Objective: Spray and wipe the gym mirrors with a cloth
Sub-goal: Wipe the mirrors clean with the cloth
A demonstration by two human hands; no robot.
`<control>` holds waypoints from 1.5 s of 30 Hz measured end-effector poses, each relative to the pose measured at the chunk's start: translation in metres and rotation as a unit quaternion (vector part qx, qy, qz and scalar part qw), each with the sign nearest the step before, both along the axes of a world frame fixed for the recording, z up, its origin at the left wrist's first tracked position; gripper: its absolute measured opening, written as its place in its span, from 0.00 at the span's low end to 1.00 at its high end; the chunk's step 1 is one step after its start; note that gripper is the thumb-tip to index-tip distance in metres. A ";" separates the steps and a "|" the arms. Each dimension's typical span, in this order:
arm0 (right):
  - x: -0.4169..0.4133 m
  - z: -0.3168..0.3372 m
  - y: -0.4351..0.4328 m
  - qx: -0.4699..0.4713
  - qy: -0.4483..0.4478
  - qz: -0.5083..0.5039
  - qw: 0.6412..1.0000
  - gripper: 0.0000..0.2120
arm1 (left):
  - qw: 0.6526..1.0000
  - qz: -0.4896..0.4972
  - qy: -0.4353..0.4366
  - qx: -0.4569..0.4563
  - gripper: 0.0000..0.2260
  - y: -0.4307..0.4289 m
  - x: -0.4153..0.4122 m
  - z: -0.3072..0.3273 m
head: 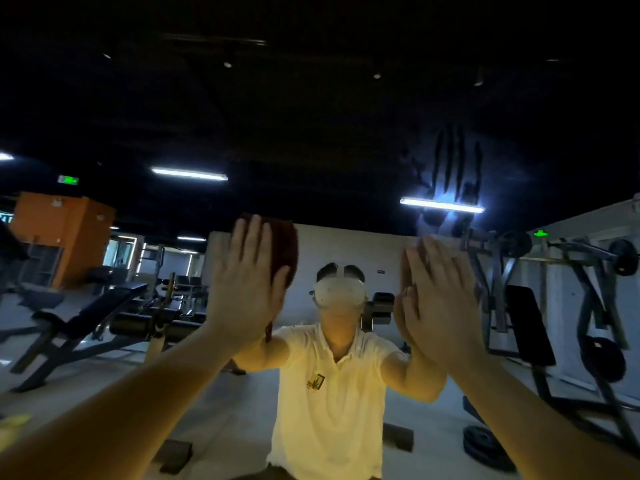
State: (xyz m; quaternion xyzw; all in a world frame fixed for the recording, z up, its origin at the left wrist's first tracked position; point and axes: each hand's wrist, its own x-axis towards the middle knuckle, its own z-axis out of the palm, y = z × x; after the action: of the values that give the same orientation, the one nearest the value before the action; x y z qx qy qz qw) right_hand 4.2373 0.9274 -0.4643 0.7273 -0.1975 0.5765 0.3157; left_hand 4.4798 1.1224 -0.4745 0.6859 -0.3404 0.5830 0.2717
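1. Dark red-brown cloth [286, 244] in the head view, spread flat against the mirror [346, 140] at about head height and left of the middle. It looks like a soft, slightly fuzzy rectangle with rounded edges. Most of it is hidden behind the hand, and only its top and right side show.
2. Left hand [247, 282] presses the cloth onto the glass with the palm, fingers straight and held close together and the thumb angled out to the right.
3. Right hand [441, 299] is raised to the same height on the right with nothing in it. Its fingers are straight and together, and its reflected twin meets it along the thumb side.
4. Above the right hand, dark vertical finger streaks [457, 164] cut through a hazy smeared patch on the mirror, just over a reflected tube light [441, 205].
5. The glass reflects the person in a pale polo shirt [329, 393] and a white headset [341, 292].
6. Also reflected are weight benches [86, 317] at the left, a barbell rack [519, 251] at the right and weight plates [485, 445] on the floor.
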 end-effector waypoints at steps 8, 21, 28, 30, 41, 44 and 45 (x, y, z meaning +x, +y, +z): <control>-0.038 -0.072 -0.027 0.055 0.017 -0.012 0.998 0.31 | 0.992 -0.112 0.038 -0.051 0.32 -0.071 -0.084 -0.031; -0.035 -0.088 -0.023 0.065 -0.014 0.082 0.994 0.30 | 0.975 -0.067 -0.150 0.149 0.30 -0.090 -0.090 -0.114; -0.018 -0.145 0.000 0.053 0.034 0.106 0.992 0.29 | 0.999 -0.039 0.016 0.008 0.30 -0.017 -0.020 -0.173; -0.028 -0.164 -0.006 0.066 0.042 0.098 0.992 0.29 | 0.996 -0.073 0.045 -0.035 0.30 -0.026 -0.033 -0.183; -0.058 -0.195 -0.027 0.107 0.090 0.164 0.977 0.29 | 0.976 -0.122 -0.077 0.163 0.25 -0.131 -0.159 -0.235; -0.055 -0.201 -0.022 0.113 0.087 0.159 0.977 0.30 | 0.971 -0.075 -0.102 0.201 0.26 -0.095 -0.124 -0.241; -0.051 -0.203 -0.020 0.116 0.075 0.162 0.977 0.30 | 0.975 -0.071 -0.081 0.193 0.27 -0.080 -0.108 -0.250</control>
State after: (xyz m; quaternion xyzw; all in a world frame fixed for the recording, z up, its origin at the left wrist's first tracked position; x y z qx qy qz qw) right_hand 4.1861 0.9073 -0.6674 0.8227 -0.1179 0.5367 0.1457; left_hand 4.3714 1.0422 -0.7243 0.6497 -0.5154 0.5392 0.1466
